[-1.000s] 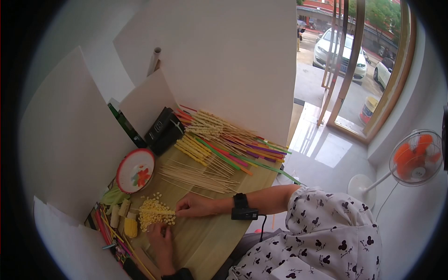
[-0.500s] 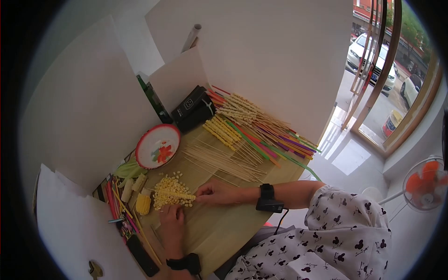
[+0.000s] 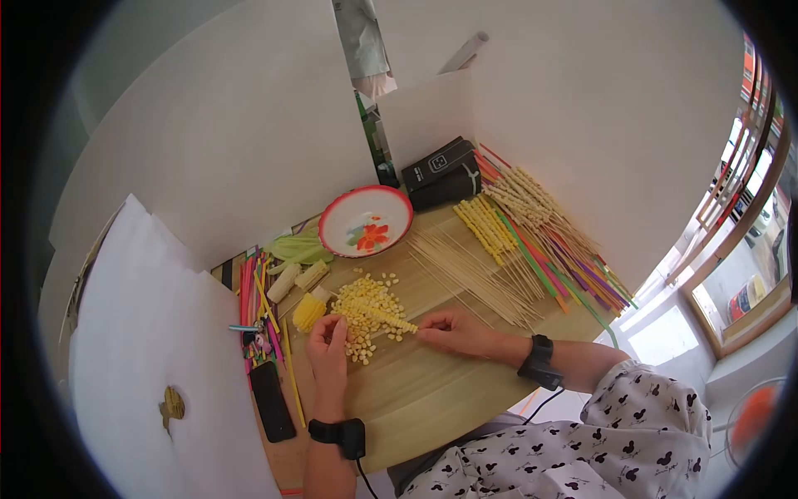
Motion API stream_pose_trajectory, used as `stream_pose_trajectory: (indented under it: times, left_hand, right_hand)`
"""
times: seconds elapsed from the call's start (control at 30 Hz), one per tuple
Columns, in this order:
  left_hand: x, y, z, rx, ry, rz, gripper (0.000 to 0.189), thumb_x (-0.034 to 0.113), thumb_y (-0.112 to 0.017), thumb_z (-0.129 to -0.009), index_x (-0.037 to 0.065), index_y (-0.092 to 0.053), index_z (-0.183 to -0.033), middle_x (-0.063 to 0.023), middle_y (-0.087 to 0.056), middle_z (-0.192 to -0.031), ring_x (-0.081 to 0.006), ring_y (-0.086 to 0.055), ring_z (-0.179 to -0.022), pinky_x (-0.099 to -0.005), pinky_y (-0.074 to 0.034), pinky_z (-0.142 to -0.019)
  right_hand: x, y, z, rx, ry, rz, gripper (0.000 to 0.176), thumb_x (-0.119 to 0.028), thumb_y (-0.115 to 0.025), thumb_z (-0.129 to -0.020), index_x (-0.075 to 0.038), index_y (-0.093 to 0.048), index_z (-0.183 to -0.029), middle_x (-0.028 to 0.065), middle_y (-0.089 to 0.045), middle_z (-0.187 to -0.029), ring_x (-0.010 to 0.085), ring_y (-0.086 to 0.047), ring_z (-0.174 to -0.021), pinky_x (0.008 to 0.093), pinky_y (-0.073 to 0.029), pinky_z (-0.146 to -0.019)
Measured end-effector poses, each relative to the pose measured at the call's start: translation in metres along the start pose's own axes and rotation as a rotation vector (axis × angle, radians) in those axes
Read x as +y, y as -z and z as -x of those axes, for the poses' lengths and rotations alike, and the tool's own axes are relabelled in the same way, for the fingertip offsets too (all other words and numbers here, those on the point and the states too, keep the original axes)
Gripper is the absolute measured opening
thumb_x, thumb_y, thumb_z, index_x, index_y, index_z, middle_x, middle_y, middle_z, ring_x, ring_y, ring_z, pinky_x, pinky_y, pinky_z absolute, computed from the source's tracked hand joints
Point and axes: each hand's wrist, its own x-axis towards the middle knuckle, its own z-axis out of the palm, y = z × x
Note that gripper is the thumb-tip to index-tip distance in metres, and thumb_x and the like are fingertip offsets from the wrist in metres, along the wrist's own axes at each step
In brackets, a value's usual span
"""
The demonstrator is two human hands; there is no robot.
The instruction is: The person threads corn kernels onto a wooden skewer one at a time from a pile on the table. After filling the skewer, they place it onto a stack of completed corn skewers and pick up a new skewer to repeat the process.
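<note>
A skewer strung with yellow corn kernels [image 3: 389, 319] lies slantwise over a heap of loose corn kernels [image 3: 362, 293]. My right hand [image 3: 453, 333] pinches its right end between thumb and fingers. At the heap's left edge, my left hand [image 3: 327, 343] has thumb and fingers closed together close to the skewer's left end; what they hold, if anything, is too small to make out. Just above it sits a partly stripped piece of corn cob [image 3: 309, 313]. Two bare cobs [image 3: 285, 283] lie farther up, beside green husks [image 3: 298, 249].
A red-rimmed bowl [image 3: 331, 201] stands at the back, near a black box [image 3: 439, 165]. Bare bamboo skewers [image 3: 475, 274], finished corn skewers [image 3: 485, 229] and coloured strips [image 3: 573, 266] lie to the right. A black phone [image 3: 272, 401] and pens [image 3: 248, 291] lie left. White panels enclose the table.
The camera has turned left, so everything sits farther right in view. My left hand has moved up from below the heap to its left side. My right hand still holds the skewer.
</note>
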Motion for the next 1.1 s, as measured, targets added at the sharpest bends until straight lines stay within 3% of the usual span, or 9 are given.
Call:
stream_pose_trajectory:
  times: [0.13, 0.2, 0.23, 0.3, 0.53, 0.63, 0.9, 1.03, 1.1]
  left_hand:
    - [-0.013, 0.007, -0.007, 0.019, 0.033, 0.218, 0.012, 0.008, -0.062, -0.087, 0.0, -0.061, -0.095, -0.0017, -0.059, -0.077, -0.0079, -0.055, -0.068, -0.0209, -0.044, -0.064]
    - [-0.011, 0.005, -0.007, 0.041, 0.102, 0.276, 0.012, 0.004, -0.063, -0.085, 0.0, -0.061, -0.096, -0.0023, -0.06, -0.078, -0.0094, -0.058, -0.07, -0.0219, -0.047, -0.066]
    - [-0.01, 0.006, -0.008, 0.05, 0.095, 0.271, 0.012, 0.004, -0.063, -0.085, 0.0, -0.061, -0.096, -0.0023, -0.06, -0.078, -0.0094, -0.058, -0.07, -0.0219, -0.047, -0.066]
    - [-0.01, 0.007, -0.007, 0.037, 0.094, 0.27, 0.011, 0.003, -0.063, -0.085, 0.0, -0.061, -0.095, -0.0036, -0.062, -0.08, -0.011, -0.06, -0.072, -0.0226, -0.048, -0.068]
    - [-0.015, 0.01, -0.009, 0.1, 0.084, 0.31, 0.009, 0.001, -0.062, -0.084, 0.0, -0.06, -0.093, -0.006, -0.063, -0.08, -0.0123, -0.061, -0.071, -0.0235, -0.048, -0.068]
    - [-0.003, 0.011, -0.003, 0.142, -0.129, 0.117, 0.007, 0.001, -0.062, -0.084, 0.0, -0.059, -0.091, -0.0061, -0.063, -0.079, -0.0123, -0.061, -0.072, -0.0235, -0.048, -0.068]
    - [0.02, 0.008, 0.005, 0.131, -0.12, 0.088, 0.02, 0.003, -0.062, -0.085, -0.004, -0.06, -0.104, -0.0075, -0.065, -0.084, -0.0123, -0.062, -0.074, -0.0232, -0.048, -0.069]
    - [0.015, 0.01, 0.003, 0.191, -0.099, 0.123, 0.017, 0.002, -0.062, -0.085, -0.003, -0.061, -0.101, -0.0075, -0.065, -0.085, -0.0124, -0.062, -0.074, -0.0231, -0.048, -0.07]
    - [0.014, 0.013, 0.002, 0.206, -0.256, -0.193, 0.016, 0.002, -0.061, -0.085, -0.003, -0.061, -0.1, -0.0079, -0.065, -0.086, -0.0128, -0.062, -0.075, -0.0234, -0.049, -0.07]
  right_hand:
    - [0.002, 0.002, 0.0, -0.029, 0.055, -0.013, 0.025, -0.024, -0.058, -0.088, -0.001, -0.065, -0.093, 0.0022, -0.063, -0.078, 0.0074, -0.054, -0.073, 0.0258, -0.046, -0.065]
    - [0.003, -0.001, -0.002, -0.002, 0.111, -0.077, 0.015, -0.018, -0.06, -0.091, -0.005, -0.064, -0.089, -0.0076, -0.053, -0.065, -0.0009, -0.042, -0.053, 0.0165, -0.032, -0.046]
    - [0.004, 0.0, -0.002, -0.011, 0.12, -0.079, 0.015, -0.018, -0.06, -0.091, -0.005, -0.064, -0.089, -0.0076, -0.053, -0.065, -0.0009, -0.042, -0.053, 0.0165, -0.032, -0.046]
    - [0.007, 0.004, -0.001, -0.042, 0.039, -0.073, 0.022, -0.022, -0.059, -0.089, -0.001, -0.065, -0.09, -0.0022, -0.059, -0.071, 0.0043, -0.05, -0.065, 0.0231, -0.042, -0.056]
    - [0.002, 0.002, 0.001, -0.096, 0.032, -0.146, 0.015, -0.018, -0.06, -0.089, -0.003, -0.065, -0.087, -0.0075, -0.054, -0.067, 0.0001, -0.045, -0.059, 0.0185, -0.035, -0.049]
    - [0.001, 0.002, 0.001, -0.114, 0.033, -0.144, 0.015, -0.018, -0.06, -0.089, -0.003, -0.065, -0.087, -0.0077, -0.055, -0.068, -0.0002, -0.045, -0.059, 0.0182, -0.035, -0.049]
    - [-0.002, 0.001, 0.002, -0.139, -0.017, -0.146, 0.014, -0.017, -0.06, -0.089, -0.004, -0.065, -0.088, -0.0074, -0.057, -0.069, -0.0011, -0.045, -0.059, 0.0175, -0.035, -0.049]
    - [0.003, 0.001, 0.001, -0.131, -0.041, -0.17, 0.014, -0.016, -0.06, -0.089, -0.004, -0.065, -0.088, -0.0078, -0.056, -0.068, -0.0015, -0.044, -0.058, 0.0172, -0.034, -0.049]
    - [0.0, 0.001, 0.002, -0.159, -0.034, -0.194, 0.013, -0.017, -0.06, -0.089, -0.004, -0.065, -0.088, -0.0083, -0.055, -0.068, -0.0015, -0.043, -0.057, 0.017, -0.032, -0.048]
